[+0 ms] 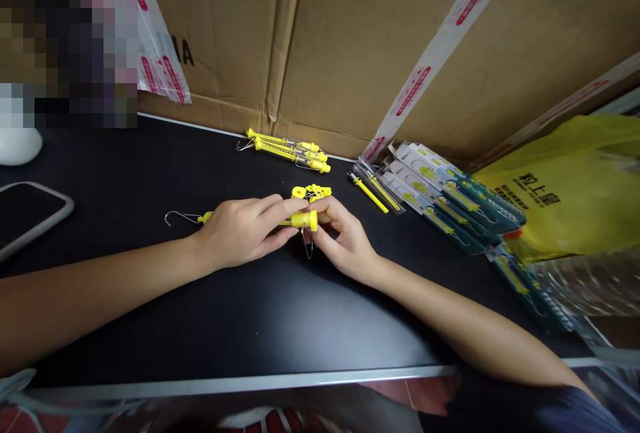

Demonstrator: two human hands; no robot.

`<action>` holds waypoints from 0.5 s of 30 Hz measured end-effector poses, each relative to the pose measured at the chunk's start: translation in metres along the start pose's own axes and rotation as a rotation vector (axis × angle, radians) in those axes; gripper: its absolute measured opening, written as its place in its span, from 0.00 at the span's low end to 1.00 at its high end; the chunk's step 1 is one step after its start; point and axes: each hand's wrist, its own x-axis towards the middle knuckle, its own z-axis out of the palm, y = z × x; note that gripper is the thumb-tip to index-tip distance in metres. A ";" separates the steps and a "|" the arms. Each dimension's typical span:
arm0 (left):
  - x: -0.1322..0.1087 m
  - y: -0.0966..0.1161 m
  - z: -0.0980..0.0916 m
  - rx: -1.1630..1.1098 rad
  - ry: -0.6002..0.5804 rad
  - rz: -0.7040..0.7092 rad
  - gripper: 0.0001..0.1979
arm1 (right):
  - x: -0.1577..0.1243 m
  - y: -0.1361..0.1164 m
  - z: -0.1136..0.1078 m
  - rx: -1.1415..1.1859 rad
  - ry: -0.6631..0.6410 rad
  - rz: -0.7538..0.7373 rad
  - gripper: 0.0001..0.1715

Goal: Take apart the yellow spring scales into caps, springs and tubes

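My left grip [243,232] clamps the yellow spring scale [303,220]; my right grip [346,241] is at its capped end, pinching what I cannot tell. Right of the scale lie printed boxes [453,194], contents hidden, and a yellow bag [560,180]; beneath it, the black surface [280,316]; beyond it, cardboard [345,46].

from here, the head view has my left fingers [279,240] around a yellow hooked tube [303,220], its wire hook [186,215] left of them. my right fingers [334,210] curl at its capped end, near a bent wire [305,246]. beyond the fingers, yellow tubes [286,152] lie on the desk [280,316].
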 end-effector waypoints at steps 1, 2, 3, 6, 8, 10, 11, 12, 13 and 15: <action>0.000 0.000 0.000 0.004 0.002 0.003 0.16 | -0.001 0.000 0.000 -0.032 -0.001 -0.013 0.05; 0.000 0.000 0.000 0.010 0.001 0.009 0.16 | -0.001 -0.001 0.001 -0.075 -0.004 -0.028 0.05; 0.000 0.000 0.000 0.016 -0.005 0.019 0.16 | -0.002 -0.001 0.001 -0.124 -0.008 -0.046 0.05; 0.001 0.001 -0.001 0.028 -0.025 0.065 0.14 | -0.003 0.000 0.002 -0.250 -0.018 -0.092 0.08; 0.001 0.003 -0.001 0.036 -0.004 0.102 0.13 | -0.004 0.001 0.003 -0.278 -0.021 -0.109 0.10; 0.001 0.005 0.000 0.049 0.046 0.125 0.12 | -0.005 0.001 0.005 -0.276 -0.007 -0.111 0.10; 0.001 0.005 0.000 0.054 0.070 0.128 0.12 | -0.005 0.002 0.006 -0.262 0.008 -0.108 0.09; 0.001 0.006 0.000 0.061 0.091 0.125 0.12 | -0.005 0.002 0.008 -0.240 0.025 -0.102 0.08; 0.001 0.006 0.001 0.066 0.107 0.117 0.12 | -0.005 0.002 0.009 -0.206 0.043 -0.093 0.07; 0.000 0.007 0.002 0.075 0.118 0.091 0.13 | -0.006 0.001 0.012 -0.113 0.062 -0.056 0.07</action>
